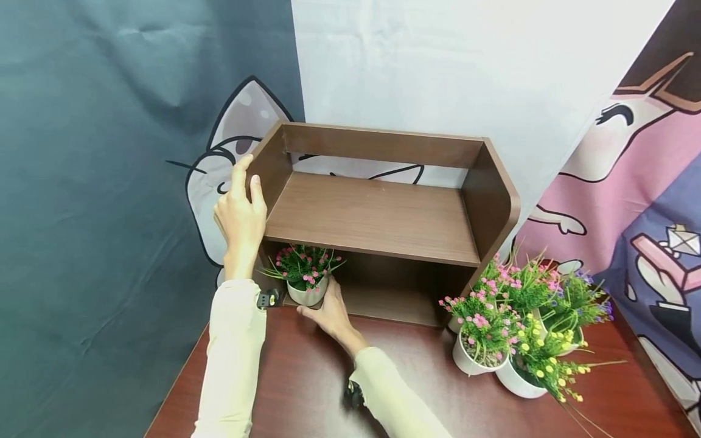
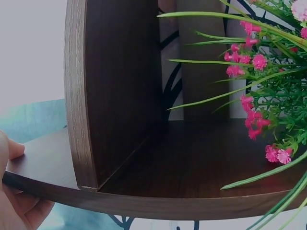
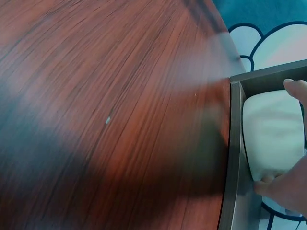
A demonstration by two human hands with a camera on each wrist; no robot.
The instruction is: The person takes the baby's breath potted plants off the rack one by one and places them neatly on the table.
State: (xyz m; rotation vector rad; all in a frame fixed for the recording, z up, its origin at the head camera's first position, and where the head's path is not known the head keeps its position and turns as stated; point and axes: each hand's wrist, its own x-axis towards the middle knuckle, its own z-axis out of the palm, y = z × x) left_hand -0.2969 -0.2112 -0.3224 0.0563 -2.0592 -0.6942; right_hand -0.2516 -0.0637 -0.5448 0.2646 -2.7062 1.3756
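Note:
A brown two-tier wooden shelf (image 1: pixel 372 210) stands on the table. My left hand (image 1: pixel 243 213) holds its left side panel near the front edge, the thumb inside and the fingers outside; the left wrist view shows this hand (image 2: pixel 19 191) around the panel edge. In the left end of the lower compartment is a potted plant with pink flowers (image 1: pixel 308 274), its white pot (image 3: pixel 273 134) upright. With thumb and fingers on opposite sides, my right hand (image 1: pixel 333 313) grips that pot from the right. Pink blossoms and long green blades (image 2: pixel 259 86) fill the right of the left wrist view.
At the shelf's right end, several potted plants cluster on the reddish-brown table (image 1: pixel 312 377): a pink-flowered one (image 1: pixel 482 334) in front, a yellow-flowered one (image 1: pixel 539 359) beside it, a purple-flowered one (image 1: pixel 580 304) behind. Printed curtains (image 1: pixel 137 152) hang behind and at both sides.

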